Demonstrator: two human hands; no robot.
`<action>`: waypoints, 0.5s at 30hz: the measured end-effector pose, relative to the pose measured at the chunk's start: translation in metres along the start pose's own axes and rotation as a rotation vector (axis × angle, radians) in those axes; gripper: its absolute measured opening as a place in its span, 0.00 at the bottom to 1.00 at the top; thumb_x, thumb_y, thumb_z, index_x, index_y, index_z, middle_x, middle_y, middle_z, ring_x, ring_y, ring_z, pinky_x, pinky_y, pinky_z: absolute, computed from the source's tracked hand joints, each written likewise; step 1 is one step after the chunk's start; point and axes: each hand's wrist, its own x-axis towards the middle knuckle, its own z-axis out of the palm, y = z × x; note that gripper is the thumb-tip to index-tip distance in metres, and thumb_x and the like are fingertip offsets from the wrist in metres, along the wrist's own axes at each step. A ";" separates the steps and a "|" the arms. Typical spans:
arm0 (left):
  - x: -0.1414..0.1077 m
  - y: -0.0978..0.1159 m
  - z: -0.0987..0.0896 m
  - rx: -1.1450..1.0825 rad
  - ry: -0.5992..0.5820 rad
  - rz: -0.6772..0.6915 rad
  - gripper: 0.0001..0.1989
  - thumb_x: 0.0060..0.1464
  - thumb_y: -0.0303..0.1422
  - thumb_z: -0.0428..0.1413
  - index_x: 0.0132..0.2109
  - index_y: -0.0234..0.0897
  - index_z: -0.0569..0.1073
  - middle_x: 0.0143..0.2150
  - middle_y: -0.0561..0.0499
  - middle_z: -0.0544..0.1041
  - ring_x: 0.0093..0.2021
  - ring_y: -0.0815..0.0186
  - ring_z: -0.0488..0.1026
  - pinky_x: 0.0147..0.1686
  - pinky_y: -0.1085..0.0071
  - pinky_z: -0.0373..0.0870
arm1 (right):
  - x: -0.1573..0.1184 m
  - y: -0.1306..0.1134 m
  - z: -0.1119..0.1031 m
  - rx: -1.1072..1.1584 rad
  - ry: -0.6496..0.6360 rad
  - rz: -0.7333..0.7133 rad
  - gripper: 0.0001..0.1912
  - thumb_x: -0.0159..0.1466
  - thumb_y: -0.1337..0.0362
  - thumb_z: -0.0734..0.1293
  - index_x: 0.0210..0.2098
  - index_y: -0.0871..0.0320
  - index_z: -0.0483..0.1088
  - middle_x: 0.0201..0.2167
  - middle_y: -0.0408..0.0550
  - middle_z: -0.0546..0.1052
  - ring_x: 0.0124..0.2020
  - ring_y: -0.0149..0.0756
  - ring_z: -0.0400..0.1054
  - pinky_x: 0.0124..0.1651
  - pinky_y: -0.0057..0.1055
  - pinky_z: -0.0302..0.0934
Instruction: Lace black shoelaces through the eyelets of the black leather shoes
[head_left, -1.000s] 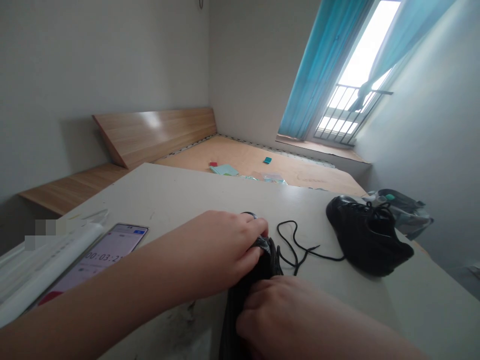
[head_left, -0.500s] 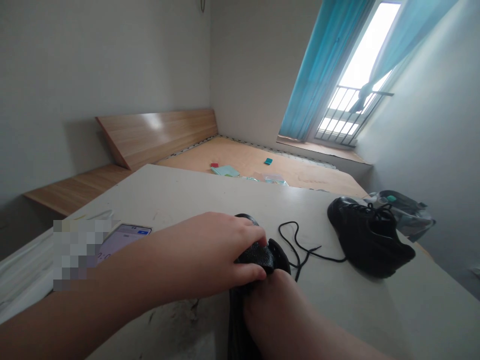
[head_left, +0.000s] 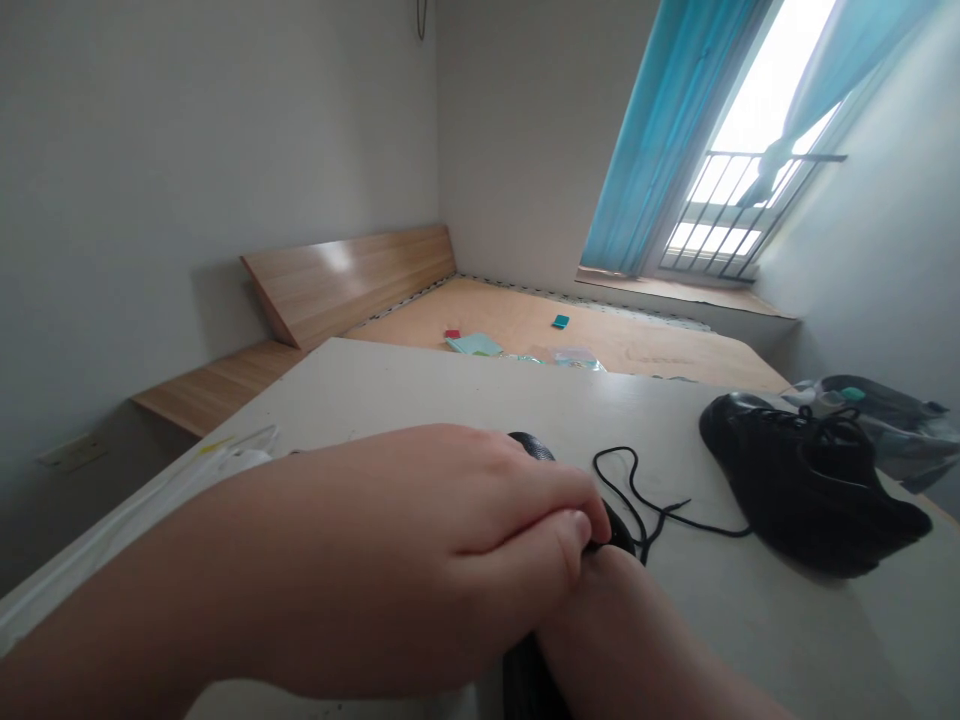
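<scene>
We've got a big pale surface (head_left: 420, 390) here, with a bare bed (head_left: 517, 315) past its far edge. The black shoe (head_left: 531, 685) we're on sits about mid-width, over toward the near side, mostly hidden; a second shoe (head_left: 817, 490) is by the right edge, toe aimed at the far edge and a bit left. Ours has its long axis running roughly near edge to far edge, but we can't tell which end is the toe. We'd guess it's light, firmish at the sole, softer up top, a bit slick and not fragile, so the rim of the opening or the heel seems the best hold. Hands: our left hand (head_left: 480, 540) is curled over it, fingers gripping the upper; our right hand (head_left: 607, 615) goes in underneath, fingers hidden, so can't say what they've got. Smallest thing: a thin lace (head_left: 636, 490) looped between the shoes.
</scene>
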 end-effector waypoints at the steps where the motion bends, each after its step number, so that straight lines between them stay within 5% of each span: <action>1: 0.001 0.001 0.002 0.001 -0.015 -0.015 0.16 0.65 0.37 0.42 0.53 0.53 0.71 0.49 0.62 0.77 0.44 0.67 0.74 0.36 0.73 0.66 | 0.000 0.000 -0.005 -0.002 -0.067 0.004 0.14 0.55 0.79 0.63 0.31 0.61 0.79 0.32 0.54 0.82 0.27 0.44 0.77 0.20 0.30 0.60; 8: 0.021 0.005 0.028 0.117 -0.093 -0.047 0.12 0.58 0.28 0.48 0.46 0.42 0.73 0.44 0.52 0.78 0.42 0.61 0.74 0.40 0.65 0.68 | -0.007 0.009 -0.038 0.166 -0.187 0.003 0.11 0.53 0.72 0.64 0.32 0.59 0.77 0.32 0.52 0.82 0.31 0.48 0.77 0.26 0.33 0.63; 15: 0.023 0.006 0.046 0.260 -0.020 -0.006 0.16 0.58 0.32 0.50 0.53 0.37 0.71 0.44 0.46 0.78 0.40 0.55 0.74 0.37 0.60 0.69 | -0.041 0.043 -0.061 0.568 -0.137 0.032 0.06 0.52 0.71 0.63 0.23 0.56 0.71 0.22 0.39 0.75 0.20 0.27 0.65 0.20 0.20 0.54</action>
